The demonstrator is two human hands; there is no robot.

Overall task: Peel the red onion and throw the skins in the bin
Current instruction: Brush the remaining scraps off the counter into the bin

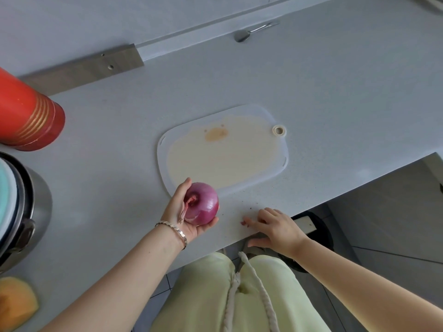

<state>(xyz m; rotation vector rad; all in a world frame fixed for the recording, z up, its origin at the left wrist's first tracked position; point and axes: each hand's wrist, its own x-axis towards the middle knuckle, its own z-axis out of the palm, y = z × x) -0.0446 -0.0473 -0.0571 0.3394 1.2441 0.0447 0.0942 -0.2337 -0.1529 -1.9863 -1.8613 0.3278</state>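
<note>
Trousers (203, 295): pale green cloth, braided white cord, nearest the camera.
Right hand (275, 227): flat on the desk near its front edge, fingers spread, gripping nothing; fingertips touching a small red skin scrap (244, 222).
Left hand (184, 212): cupped under the red onion (201, 203), holding it just above the desk, at the near corner of the cutting board; metal link bracelet (175, 232) at the wrist.
Onion axis: stem end turned up and left toward the camera, a dry stalk strip hanging against the palm; round, glossy purple, smooth.
Desk (119, 140): pale grey, faintly speckled, matte.
Cutting board (223, 149): translucent plastic, rounded corners, yellow-stained centre, hanging hole at the right.
Left edge: orange melon piece (14, 303), steel pot (31, 207), red ribbed cylinder (26, 116).
Far: metal spoon (254, 32) by the wall.
Writing: none legible.
</note>
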